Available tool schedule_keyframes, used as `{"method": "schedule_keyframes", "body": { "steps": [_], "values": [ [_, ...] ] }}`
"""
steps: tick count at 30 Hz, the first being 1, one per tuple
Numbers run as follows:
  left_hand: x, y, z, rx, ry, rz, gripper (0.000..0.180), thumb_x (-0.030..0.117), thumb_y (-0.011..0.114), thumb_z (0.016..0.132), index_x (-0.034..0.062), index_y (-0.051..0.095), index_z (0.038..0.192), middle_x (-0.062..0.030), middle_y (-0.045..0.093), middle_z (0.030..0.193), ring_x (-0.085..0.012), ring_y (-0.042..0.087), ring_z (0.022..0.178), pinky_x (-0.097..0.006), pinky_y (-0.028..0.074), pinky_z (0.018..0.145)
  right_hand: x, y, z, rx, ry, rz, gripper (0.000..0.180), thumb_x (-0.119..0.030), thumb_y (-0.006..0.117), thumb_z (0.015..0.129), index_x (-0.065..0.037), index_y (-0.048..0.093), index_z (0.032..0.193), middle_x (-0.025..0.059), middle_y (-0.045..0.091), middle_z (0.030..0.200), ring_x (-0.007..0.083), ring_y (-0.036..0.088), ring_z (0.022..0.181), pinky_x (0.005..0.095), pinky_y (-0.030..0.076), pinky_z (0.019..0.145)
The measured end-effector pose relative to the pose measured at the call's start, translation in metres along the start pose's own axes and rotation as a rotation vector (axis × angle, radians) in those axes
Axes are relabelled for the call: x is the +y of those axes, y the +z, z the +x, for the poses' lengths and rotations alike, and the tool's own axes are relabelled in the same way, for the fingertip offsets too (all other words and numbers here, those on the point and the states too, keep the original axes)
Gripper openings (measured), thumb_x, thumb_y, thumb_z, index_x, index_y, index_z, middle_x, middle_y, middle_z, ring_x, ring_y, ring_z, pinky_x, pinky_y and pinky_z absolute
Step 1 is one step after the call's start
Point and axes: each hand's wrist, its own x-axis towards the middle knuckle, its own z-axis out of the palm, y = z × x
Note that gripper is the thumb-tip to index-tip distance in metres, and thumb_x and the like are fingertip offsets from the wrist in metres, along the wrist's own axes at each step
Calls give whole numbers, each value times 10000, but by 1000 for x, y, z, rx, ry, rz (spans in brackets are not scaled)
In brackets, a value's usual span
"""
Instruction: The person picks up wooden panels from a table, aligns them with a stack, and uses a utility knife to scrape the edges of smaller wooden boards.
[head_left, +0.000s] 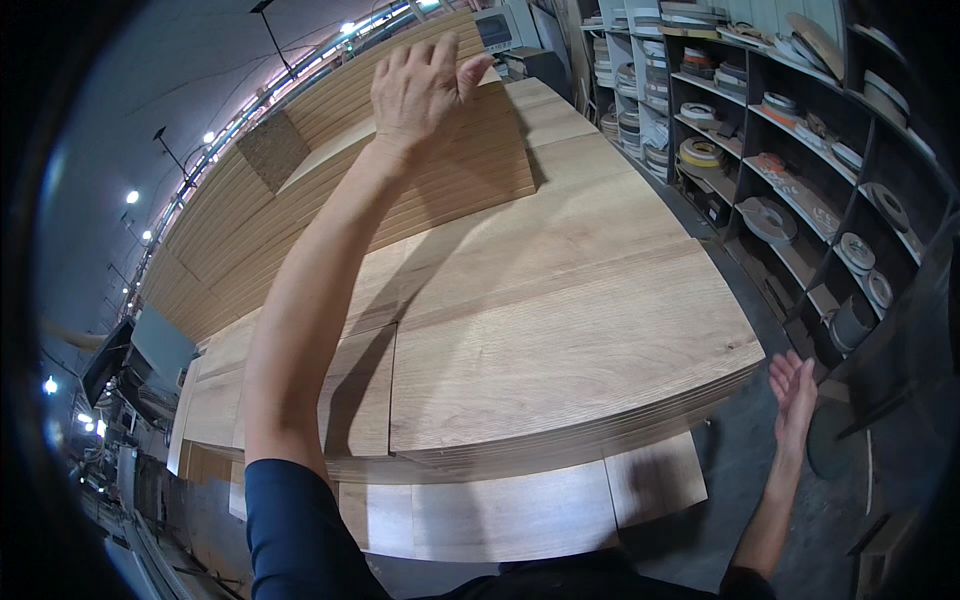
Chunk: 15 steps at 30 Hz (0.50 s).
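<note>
Stacked wood panels (560, 350); left hand (420, 90) hides grooved board's (440, 190) edge.

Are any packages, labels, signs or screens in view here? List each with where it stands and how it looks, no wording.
Screen: top centre, beyond the stacked wood panels; small boxy grey unit with a bluish display.
Dark monitor: far left edge, tilted, flat black rectangle.
Packages, labels, signs: none that can be made out; the shelves hold rolls of edge banding.

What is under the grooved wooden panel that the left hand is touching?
The grooved panel under the left hand lies on a stack of smooth wood-grain boards. The part of the boards beneath it is covered.
</note>
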Motion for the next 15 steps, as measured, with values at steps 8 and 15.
{"method": "schedule_keyframes", "body": {
  "steps": [8, 15],
  "values": [
    [-1, 15, -35, 211, 520, 30, 728, 572, 541, 929, 259, 310, 1544, -118, 244, 1586, -352, 211, 1464, -535, 128, 1209, 20, -25, -5, 68, -15, 69, 638, -460, 534, 1004, 42, 485, 1392, 192, 594, 1306, 257, 576, 1190, 376, 425, 1032],
    [8, -8, -76, -143, 552, -75, 838, 537, 631, 827, 61, 402, 1478, -241, 301, 1543, -441, 240, 1449, -611, 164, 1176, -91, 38, -4, -427, -445, 191, 582, -347, 484, 1021, 58, 415, 1433, 211, 557, 1346, 270, 556, 1226, 386, 373, 1109]
  ]
}}
